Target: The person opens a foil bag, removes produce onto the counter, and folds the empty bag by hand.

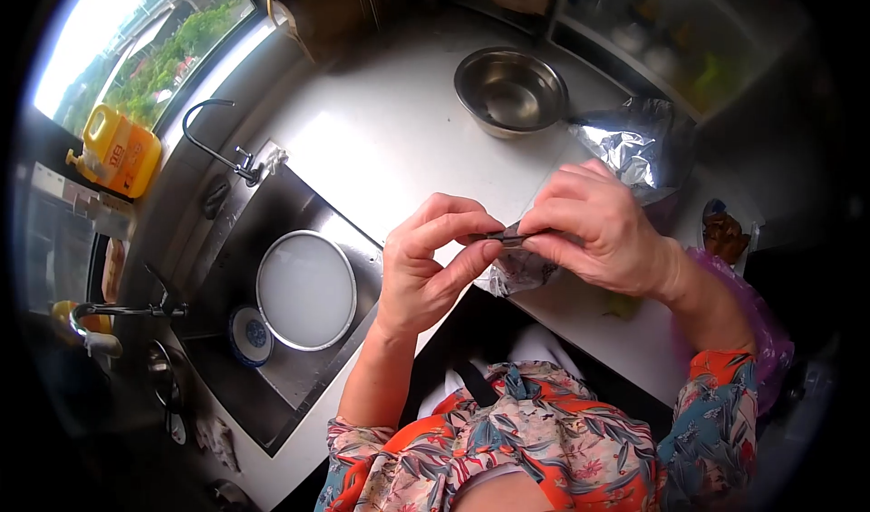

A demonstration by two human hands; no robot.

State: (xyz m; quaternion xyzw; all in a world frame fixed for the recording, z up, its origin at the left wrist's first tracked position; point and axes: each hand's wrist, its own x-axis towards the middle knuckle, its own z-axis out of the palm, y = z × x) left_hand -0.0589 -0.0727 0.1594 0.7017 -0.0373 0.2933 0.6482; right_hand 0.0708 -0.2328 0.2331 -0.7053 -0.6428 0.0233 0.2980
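Note:
In front of my body I hold a small, thin dark strip (507,237) by its two ends; its kind is too small to tell. My left hand (430,258) pinches one end between thumb and fingers. At the other end, the fingertips of my right hand (594,227) are closed on it. Below and behind the strip, a crumpled clear plastic bag (518,275) lies at the counter's edge, partly covered by my hands. Past my right hand is a shiny silver foil bag (630,149).
A steel bowl (510,91) stands on the white counter (381,113). To the left, the sink (304,381) holds a round white-topped vessel (306,290) and a blue-patterned dish (251,335). A faucet (222,154) and a yellow-orange jug (118,154) are by the window. A purple bag (748,326) is beside my right forearm.

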